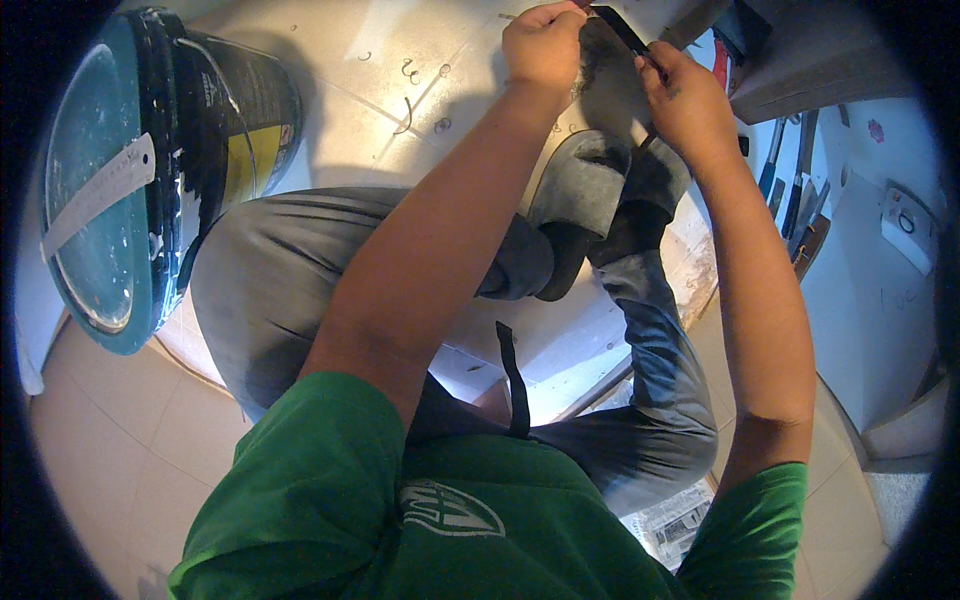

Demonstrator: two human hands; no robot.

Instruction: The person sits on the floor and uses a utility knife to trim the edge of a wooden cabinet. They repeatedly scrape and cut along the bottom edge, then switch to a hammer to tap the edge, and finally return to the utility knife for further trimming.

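Observation:
Both my arms reach forward to the top edge of the head view. My left hand [543,45] is closed, its thumb and fingertips pressed together at the picture's edge; what they pinch is cut off there. My right hand [690,95] is wrapped round a long, narrow black tool [622,30]. This tool slants from the right fingers up toward the left fingertips, and its far end is out of view. Below my hands are my feet in grey slippers [583,180], and curled dark shavings [405,115] lie scattered on the tiled floor.
At the left stands a large black bucket [240,110] with a teal lid [95,235]; a white ruler-like strip [100,195] lies across it. Several hand tools [790,185] lie on the right, below a brown block-like piece [830,55]. Newspaper [675,525] lies near my right leg.

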